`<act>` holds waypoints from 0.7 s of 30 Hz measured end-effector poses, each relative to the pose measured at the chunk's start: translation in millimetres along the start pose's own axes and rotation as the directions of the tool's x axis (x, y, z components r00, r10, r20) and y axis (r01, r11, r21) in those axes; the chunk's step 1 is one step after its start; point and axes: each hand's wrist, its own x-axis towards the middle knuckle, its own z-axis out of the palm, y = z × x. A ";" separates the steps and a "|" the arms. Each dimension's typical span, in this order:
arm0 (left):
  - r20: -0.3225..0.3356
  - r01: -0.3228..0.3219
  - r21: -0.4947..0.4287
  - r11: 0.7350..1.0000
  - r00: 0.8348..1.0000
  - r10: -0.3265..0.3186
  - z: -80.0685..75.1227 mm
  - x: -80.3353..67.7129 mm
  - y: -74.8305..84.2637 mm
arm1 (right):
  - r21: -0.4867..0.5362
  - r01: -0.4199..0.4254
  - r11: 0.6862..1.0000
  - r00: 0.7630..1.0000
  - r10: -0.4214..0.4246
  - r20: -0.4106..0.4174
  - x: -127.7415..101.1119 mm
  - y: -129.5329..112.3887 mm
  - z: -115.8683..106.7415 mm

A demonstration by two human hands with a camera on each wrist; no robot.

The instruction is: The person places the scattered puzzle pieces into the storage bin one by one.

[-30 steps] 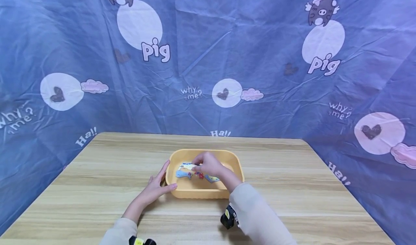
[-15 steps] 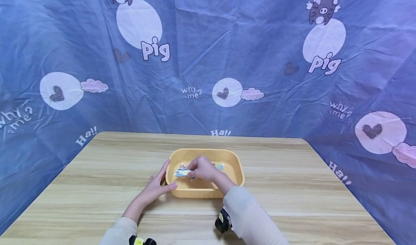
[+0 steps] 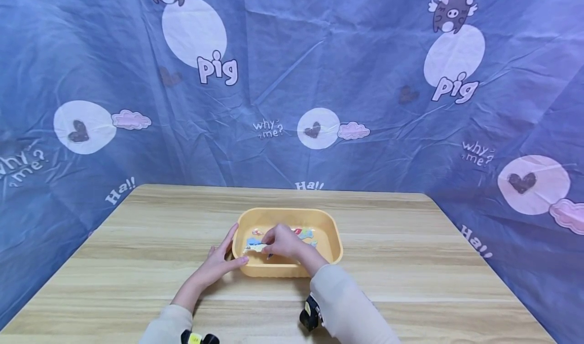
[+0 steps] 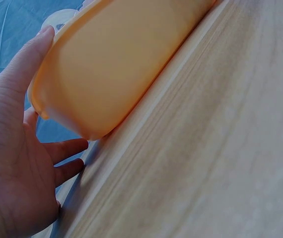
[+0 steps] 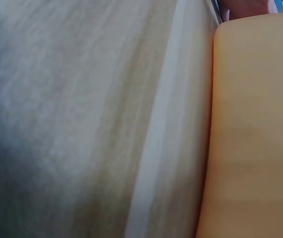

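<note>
A shallow orange tray (image 3: 332, 242) sits mid-table and holds several small colourful flat pieces (image 3: 304, 231). My right hand (image 3: 279, 241) reaches into the tray from the front and pinches a flat blue and white piece (image 3: 253, 244) near the left wall. My left hand (image 3: 221, 262) lies with straight fingers against the tray's left outer wall, thumb at the front corner. The left wrist view has the palm (image 4: 12, 163) beside the orange tray wall (image 4: 116, 59). Only the tray's outer wall (image 5: 253, 139) and tabletop fill the right wrist view.
The wooden table (image 3: 410, 263) stretches wide on both sides of the tray. A blue cartoon-print cloth (image 3: 292, 80) hangs behind and along both table sides. Black wrist cameras (image 3: 309, 313) sit at my sleeves.
My right hand has moved left and nearer inside the tray, carrying the blue and white piece with it. More coloured pieces show at the tray's back. The left hand has stayed put.
</note>
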 end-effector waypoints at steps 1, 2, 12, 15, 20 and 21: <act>-0.001 -0.001 0.002 1.000 1.000 0.001 0.1 0.2 -0.3 | 0.000 -0.014 1.000 1.000 0.014 0.000 0.0 0.4 0.6; -0.001 -0.001 0.002 1.000 1.000 0.001 0.1 0.3 -0.4 | -0.001 -0.024 1.000 1.000 0.024 0.001 -0.3 0.4 1.1; 0.006 -0.018 -0.017 1.000 1.000 0.018 0.4 -0.4 2.9 | 0.016 -0.046 0.999 0.998 0.046 0.032 -0.7 0.6 5.1; 0.008 -0.017 -0.018 1.000 1.000 0.017 0.5 -0.4 3.2 | 0.023 -0.051 0.998 0.998 0.050 0.038 -1.2 0.4 5.9; 0.009 0.004 -0.007 1.000 1.000 -0.004 0.8 -0.8 1.5 | 0.004 -0.064 0.998 0.997 0.064 0.044 -1.8 0.9 7.3; 0.008 0.005 -0.006 1.000 1.000 -0.005 0.8 -0.9 1.0 | 0.002 -0.067 0.998 0.997 0.067 0.046 -2.1 1.0 7.6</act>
